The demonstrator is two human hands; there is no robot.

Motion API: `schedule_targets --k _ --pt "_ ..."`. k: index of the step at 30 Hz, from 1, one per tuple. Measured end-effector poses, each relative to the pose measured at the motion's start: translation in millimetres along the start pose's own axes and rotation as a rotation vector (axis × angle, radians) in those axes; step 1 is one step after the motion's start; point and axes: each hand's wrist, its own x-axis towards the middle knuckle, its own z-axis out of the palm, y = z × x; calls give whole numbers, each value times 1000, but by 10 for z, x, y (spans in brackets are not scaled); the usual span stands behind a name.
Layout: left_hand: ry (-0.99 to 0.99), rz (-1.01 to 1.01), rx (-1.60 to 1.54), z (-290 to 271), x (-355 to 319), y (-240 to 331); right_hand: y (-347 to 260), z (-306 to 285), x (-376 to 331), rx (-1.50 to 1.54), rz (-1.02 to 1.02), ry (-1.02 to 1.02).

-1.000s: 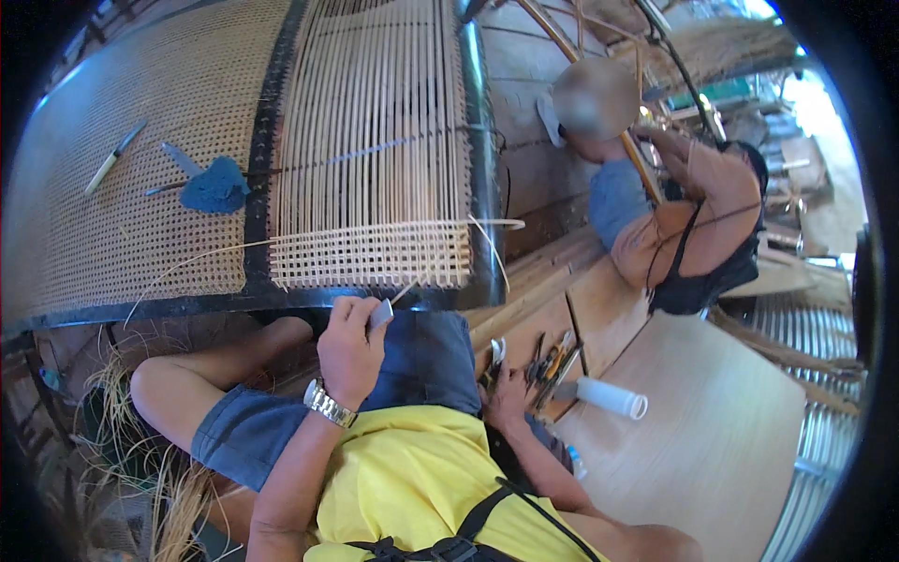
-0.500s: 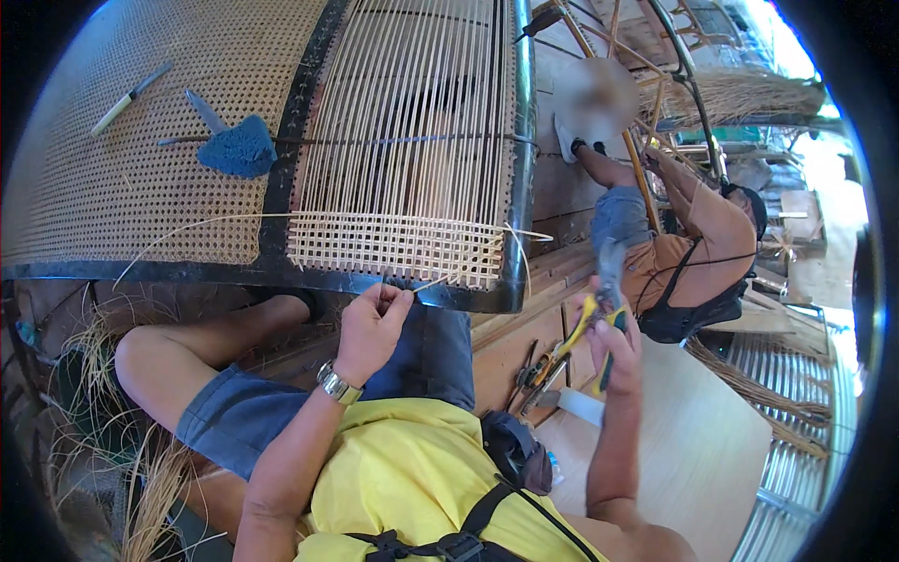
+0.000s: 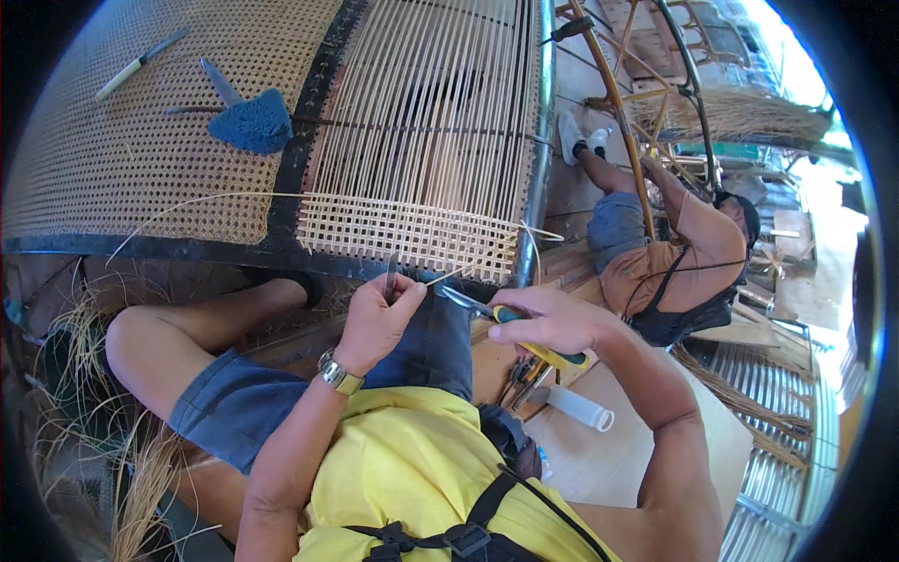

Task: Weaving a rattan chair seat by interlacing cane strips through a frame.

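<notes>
My left hand (image 3: 375, 318) pinches the end of a thin pale cane strand (image 3: 442, 278) just below the edge of a woven cane panel (image 3: 412, 229). A narrow dark metal piece (image 3: 391, 273) sticks up between its fingers; its kind is unclear. My right hand (image 3: 552, 321) is closed around the yellow-and-green handles of cutting pliers (image 3: 468, 302). Their jaws point left, close to the strand and my left fingertips. Beyond the woven rows, long bare strands (image 3: 421, 94) run to the far side of the dark frame (image 3: 281, 211).
On the finished cane at left lie a blue sponge-like block (image 3: 251, 124) and a pale-handled knife (image 3: 140, 66). Loose cane (image 3: 145, 478) hangs at lower left. Tools (image 3: 524, 379) and a clear tube (image 3: 579, 408) lie by my right side. Another person (image 3: 670, 248) sits at right.
My right hand has swung left with the pliers, bringing their jaws from upright at the right to beside the strand. My left hand stays in nearly the same place, still pinching the strand.
</notes>
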Motion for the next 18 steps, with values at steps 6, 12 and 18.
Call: schedule_targets --k 6,12,18 --pt "16 4 22 -25 77 -44 -108 -97 140 -19 7 47" --pt "-11 13 8 -32 72 -13 -133 -147 182 -25 19 27" --pt "-65 -136 -210 -72 71 33 -182 -240 147 94 89 -36"
